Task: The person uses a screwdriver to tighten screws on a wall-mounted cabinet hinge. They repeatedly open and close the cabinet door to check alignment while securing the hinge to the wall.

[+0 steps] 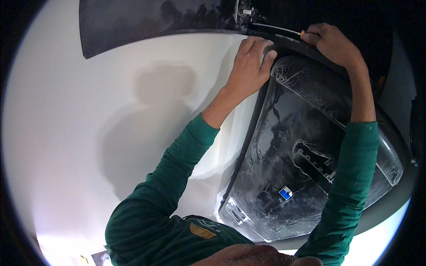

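My right hand (335,46) is closed around the orange handle of a screwdriver (279,29). Its long thin metal shaft points left to a metal hinge (244,12) on a black panel (155,20) at the top. My left hand (253,60) rests at the black rim (290,44) just below the shaft, thumb apart from the fingers and no tool in it. Below both hands lies a large black moulded case-like piece (275,128), covered in wrinkled clear film. The screwdriver's tip meets the hinge area; whether it sits in a screw cannot be made out.
A white wall or surface (88,124) fills the left side and carries my shadow. On the black piece are a small blue-and-white sticker (285,193) and a recess with raised letters (315,159). Dark space surrounds the upper right.
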Motion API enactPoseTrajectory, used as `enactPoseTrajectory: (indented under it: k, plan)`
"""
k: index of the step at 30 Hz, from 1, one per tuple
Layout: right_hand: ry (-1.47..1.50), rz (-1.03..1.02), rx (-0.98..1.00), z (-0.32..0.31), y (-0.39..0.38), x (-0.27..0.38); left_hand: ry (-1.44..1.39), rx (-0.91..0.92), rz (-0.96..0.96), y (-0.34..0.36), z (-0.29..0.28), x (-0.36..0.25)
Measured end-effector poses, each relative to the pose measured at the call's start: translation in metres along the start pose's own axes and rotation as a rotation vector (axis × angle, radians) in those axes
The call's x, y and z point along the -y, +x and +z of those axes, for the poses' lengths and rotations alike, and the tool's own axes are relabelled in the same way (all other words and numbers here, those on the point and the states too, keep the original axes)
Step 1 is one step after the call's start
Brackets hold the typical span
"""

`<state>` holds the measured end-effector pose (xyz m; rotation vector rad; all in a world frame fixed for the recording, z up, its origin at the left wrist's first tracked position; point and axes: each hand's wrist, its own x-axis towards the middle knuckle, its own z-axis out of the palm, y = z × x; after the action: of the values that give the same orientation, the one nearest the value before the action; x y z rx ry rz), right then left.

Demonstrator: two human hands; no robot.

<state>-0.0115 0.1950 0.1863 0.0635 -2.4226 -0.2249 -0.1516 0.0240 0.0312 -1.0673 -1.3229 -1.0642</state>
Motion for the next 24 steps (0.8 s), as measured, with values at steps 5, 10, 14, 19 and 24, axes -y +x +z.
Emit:
enactPoseTrajectory:
  k: [5, 10, 14, 19, 24]
  plan:
    - [0.005, 0.081, -0.078, 0.007, 0.002, -0.002, -0.032, -0.012, -0.045, -0.007, 0.005, -0.012]
    - [0.010, 0.058, -0.084, 0.007, 0.001, 0.001, -0.041, -0.019, -0.079, -0.012, 0.003, -0.012]
    - [-0.011, 0.114, -0.043, 0.002, -0.005, 0.015, -0.064, -0.025, -0.083, -0.009, 0.003, -0.013]
    - [-0.022, 0.115, -0.057, -0.001, -0.008, 0.019, -0.044, -0.038, -0.024, -0.005, 0.004, -0.016]
    - [0.003, -0.005, -0.161, 0.012, -0.003, 0.003, -0.061, -0.042, -0.051, -0.007, 0.005, -0.012]
